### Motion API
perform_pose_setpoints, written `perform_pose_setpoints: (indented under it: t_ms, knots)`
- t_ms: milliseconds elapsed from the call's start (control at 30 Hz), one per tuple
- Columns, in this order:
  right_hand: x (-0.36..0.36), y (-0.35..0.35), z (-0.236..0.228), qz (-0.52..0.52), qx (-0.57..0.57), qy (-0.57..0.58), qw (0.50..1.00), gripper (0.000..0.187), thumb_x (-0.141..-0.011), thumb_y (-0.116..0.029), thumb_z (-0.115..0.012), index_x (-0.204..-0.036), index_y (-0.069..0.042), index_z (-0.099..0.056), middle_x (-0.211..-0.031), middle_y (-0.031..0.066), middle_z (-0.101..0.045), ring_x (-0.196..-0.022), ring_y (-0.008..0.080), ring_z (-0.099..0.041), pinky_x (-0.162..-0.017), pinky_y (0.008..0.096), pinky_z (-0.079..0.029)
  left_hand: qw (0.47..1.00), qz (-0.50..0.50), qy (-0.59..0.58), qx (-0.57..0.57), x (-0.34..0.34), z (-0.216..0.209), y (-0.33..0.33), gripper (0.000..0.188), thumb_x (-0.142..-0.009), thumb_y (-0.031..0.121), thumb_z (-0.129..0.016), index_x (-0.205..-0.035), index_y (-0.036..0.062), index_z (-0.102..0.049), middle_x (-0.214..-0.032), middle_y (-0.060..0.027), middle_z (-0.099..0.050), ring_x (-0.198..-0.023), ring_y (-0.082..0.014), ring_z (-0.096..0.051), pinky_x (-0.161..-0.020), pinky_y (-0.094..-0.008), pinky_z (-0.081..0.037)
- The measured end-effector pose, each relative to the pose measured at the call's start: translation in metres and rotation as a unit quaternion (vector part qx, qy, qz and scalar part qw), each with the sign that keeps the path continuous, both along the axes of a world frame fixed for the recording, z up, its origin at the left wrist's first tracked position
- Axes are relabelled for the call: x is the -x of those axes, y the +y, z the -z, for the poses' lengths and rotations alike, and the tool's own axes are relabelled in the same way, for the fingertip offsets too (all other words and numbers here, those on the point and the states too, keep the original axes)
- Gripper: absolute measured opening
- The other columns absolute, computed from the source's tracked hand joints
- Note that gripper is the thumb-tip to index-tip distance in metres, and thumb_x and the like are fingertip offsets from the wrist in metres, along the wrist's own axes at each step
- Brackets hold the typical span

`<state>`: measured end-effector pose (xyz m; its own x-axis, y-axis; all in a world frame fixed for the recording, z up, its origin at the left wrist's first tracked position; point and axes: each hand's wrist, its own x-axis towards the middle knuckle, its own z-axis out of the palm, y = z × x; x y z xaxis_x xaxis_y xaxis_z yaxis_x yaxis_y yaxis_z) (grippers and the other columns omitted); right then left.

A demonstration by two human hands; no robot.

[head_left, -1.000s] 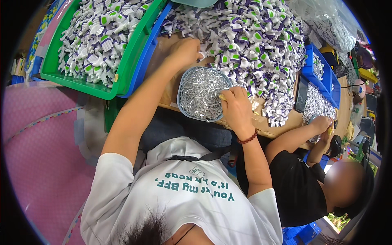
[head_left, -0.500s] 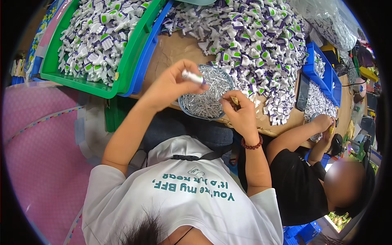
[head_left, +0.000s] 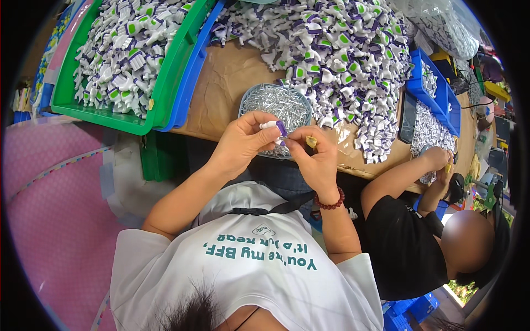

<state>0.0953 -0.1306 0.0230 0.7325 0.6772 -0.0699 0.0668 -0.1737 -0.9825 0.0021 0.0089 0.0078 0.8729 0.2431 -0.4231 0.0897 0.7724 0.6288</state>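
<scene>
My left hand (head_left: 245, 140) pinches a small white and purple plastic toy part (head_left: 279, 130) between thumb and fingers, just over the near rim of the bowl. Close against it, my right hand (head_left: 316, 157) is closed, thumb to forefinger; a thin silvery metal pin seems to show at the fingertips, touching or nearly touching the part. A yellowish wrap (head_left: 312, 142) sits on a finger of that hand. Behind both hands stands a grey-blue bowl (head_left: 243, 105) heaped with silvery metal pins (head_left: 279, 106).
A large pile of white, purple and green toy parts (head_left: 342, 66) covers the table beyond the bowl. At left, a green tray (head_left: 149, 124) of similar parts rests on a blue tray (head_left: 185, 107). A co-worker (head_left: 408, 248) sits at right, near a divided blue bin (head_left: 436, 105).
My left hand has come down and right, turning the toy part toward my right hand. My right hand has shifted slightly down and left, away from the pins, so the two hands now meet.
</scene>
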Motion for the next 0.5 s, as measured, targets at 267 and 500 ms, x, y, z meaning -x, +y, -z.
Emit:
perform_pose_setpoints:
  t_ms: [267,500]
  knots:
    - [0.008,0.002,0.001,0.050,-0.046,0.057,0.996,0.007,-0.078,0.003,-0.062,-0.084,0.000,-0.059,-0.082,0.0021,-0.059,-0.068,0.0057,-0.054,-0.057,0.0184,-0.043,0.990,0.009,-0.047,-0.131,-0.001,0.001,-0.005,0.018,-0.081,0.007,-0.064,-0.097,0.0045,-0.056,-0.090,-0.0038,-0.060,-0.075,-0.0074,-0.056,-0.065,-0.0198,-0.049]
    - [0.001,-0.003,0.001,0.070,-0.054,0.181,0.979,0.009,-0.078,0.000,-0.064,-0.086,0.000,-0.059,-0.079,0.0022,-0.060,-0.070,0.0052,-0.054,-0.061,0.0183,-0.044,0.996,0.017,-0.023,-0.081,-0.001,0.001,-0.007,0.017,-0.086,0.008,-0.057,-0.101,0.0031,-0.054,-0.096,-0.0101,-0.061,-0.082,-0.0148,-0.061,-0.074,-0.0252,-0.051]
